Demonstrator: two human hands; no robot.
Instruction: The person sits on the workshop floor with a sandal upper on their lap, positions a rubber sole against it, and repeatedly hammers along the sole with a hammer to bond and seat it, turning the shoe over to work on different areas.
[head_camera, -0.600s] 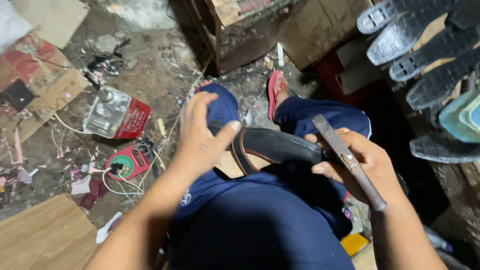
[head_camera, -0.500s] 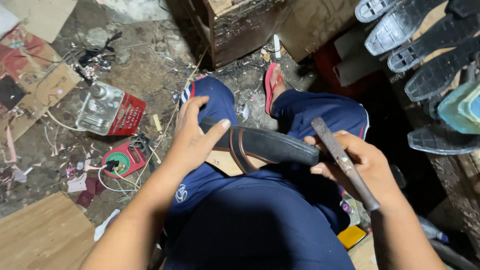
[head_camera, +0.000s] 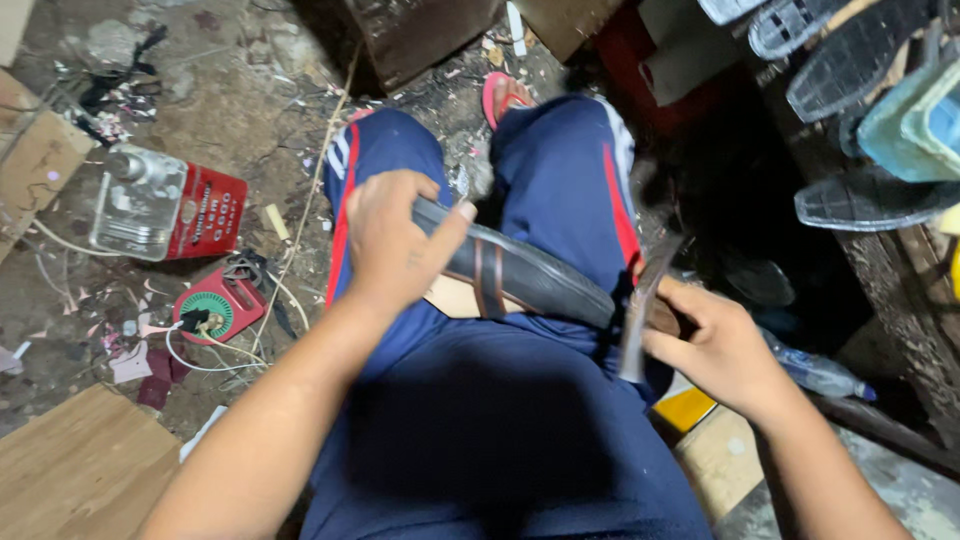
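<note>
Now, starting at my left, the clear plastic bottle with the red label (head_camera: 165, 208) lies on its side on the dirty floor (head_camera: 230, 90), and just below it sits the small red device with the green round face (head_camera: 213, 308), its pale wires curling toward the wooden board (head_camera: 75, 470) at the bottom corner. None of that has moved; only my head has tipped, so it all sits a bit lower in view than half a second ago.

My left hand (head_camera: 392, 245) is pressed down on the near end of the dark sandal sole (head_camera: 520, 272), palm flat on it and thumb stretched along its upper edge, pinning it across my left thigh in the blue trousers (head_camera: 470, 420). The grip is the same as before, but the sole now lies more nearly level across both legs, with the tan underside showing beneath it.

What has changed most is my right hand (head_camera: 715, 345). Earlier it held the long brown-handled tool (head_camera: 640, 320) out at a slant, well clear of the sole. Now my fingers are closed round the handle and the tool stands nearly upright, its tip at the far end of the sole. It is blurred, so whether it touches I cannot quite say. I judge the work on that end is starting.

Further right, black soles (head_camera: 860, 85) hang on a rack.
</note>
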